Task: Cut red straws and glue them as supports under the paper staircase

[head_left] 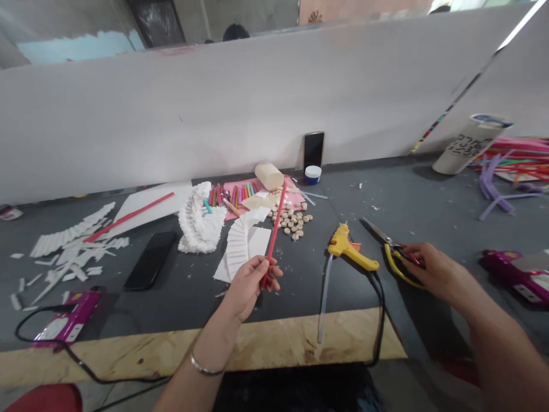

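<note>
My left hand point(253, 283) pinches a long red pipe cleaner point(278, 223) near its lower end, and the stem slants up and away over the table. The fingers of my right hand point(437, 272) are closed on the handle of a pair of scissors point(392, 252) with yellow and red grips. Their blades point away to the left, close to the tabletop. Between my hands lies a yellow hot glue gun point(349, 249), a clear glue stick point(325, 303) trailing from its back. Beyond my left hand is a fan of folded white strips point(238, 246) on white paper.
Small wooden discs point(294, 220), coloured sticks point(234, 194) and a fluffy white piece point(199, 223) spread behind. White scraps point(77, 252) and a dark phone point(150, 260) lie left. Another phone point(313, 150) leans on the wall. A white tumbler point(469, 143) stands right; a black cord point(381, 320) crosses the front edge.
</note>
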`<state>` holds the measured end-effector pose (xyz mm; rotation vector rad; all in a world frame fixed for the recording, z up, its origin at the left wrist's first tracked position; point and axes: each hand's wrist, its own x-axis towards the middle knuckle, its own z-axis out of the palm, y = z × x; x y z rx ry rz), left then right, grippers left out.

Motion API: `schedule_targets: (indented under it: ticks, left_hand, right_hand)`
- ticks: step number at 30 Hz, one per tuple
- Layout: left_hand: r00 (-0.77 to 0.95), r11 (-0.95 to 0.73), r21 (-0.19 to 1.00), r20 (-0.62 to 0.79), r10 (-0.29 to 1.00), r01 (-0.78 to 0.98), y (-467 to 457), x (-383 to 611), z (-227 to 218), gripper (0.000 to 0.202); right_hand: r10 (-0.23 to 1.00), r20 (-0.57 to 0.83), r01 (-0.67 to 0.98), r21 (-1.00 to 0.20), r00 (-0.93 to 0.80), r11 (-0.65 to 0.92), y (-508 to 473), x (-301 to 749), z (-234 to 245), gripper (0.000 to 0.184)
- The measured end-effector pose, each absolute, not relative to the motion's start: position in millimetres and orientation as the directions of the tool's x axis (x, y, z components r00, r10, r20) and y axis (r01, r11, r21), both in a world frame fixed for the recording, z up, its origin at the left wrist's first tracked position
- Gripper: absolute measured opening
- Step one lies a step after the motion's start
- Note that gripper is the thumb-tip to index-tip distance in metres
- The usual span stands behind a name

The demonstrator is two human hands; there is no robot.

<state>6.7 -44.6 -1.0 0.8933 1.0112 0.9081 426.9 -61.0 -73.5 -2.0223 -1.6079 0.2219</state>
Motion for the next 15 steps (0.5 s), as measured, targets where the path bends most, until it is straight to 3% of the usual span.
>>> schedule_targets:
  ticks: [3, 5, 8, 11, 15]
  left_hand:
    - [0.287, 0.378, 0.898, -0.31, 0.907, -0.224, -41, 11, -7, 0.035]
    - [0.317, 0.392, 0.89, -0.312, 0.896, -0.232, -39, 13, -9, 0.035]
    - [0.345, 0.411, 0.881, -0.32, 0.882, -0.234, -37, 15, -8, 0.035]
    - [0.319, 0.384, 0.893, -0.303, 0.898, -0.234, -36, 20, -1, 0.034]
    - [0.242, 0.31, 0.918, -0.251, 0.937, -0.249, -34, 30, 7, 0.038]
  right_hand:
    - [0.938, 0.032, 0.648, -0.731, 0.346, -0.214, -63, 424, -59, 0.03]
    - [0.938, 0.004, 0.498, -0.848, 0.346, -0.18, -67, 415, -42, 0.043]
    - [0.96, 0.022, 0.42, -0.902, 0.279, -0.101, -69, 390, -13, 0.061]
    - [0.99, 0.031, 0.349, -0.937, 0.136, -0.019, -62, 354, 11, 0.054]
    - [1.0, -0.003, -0.003, -1.0, 0.022, -0.003, -44, 296, 24, 0.041]
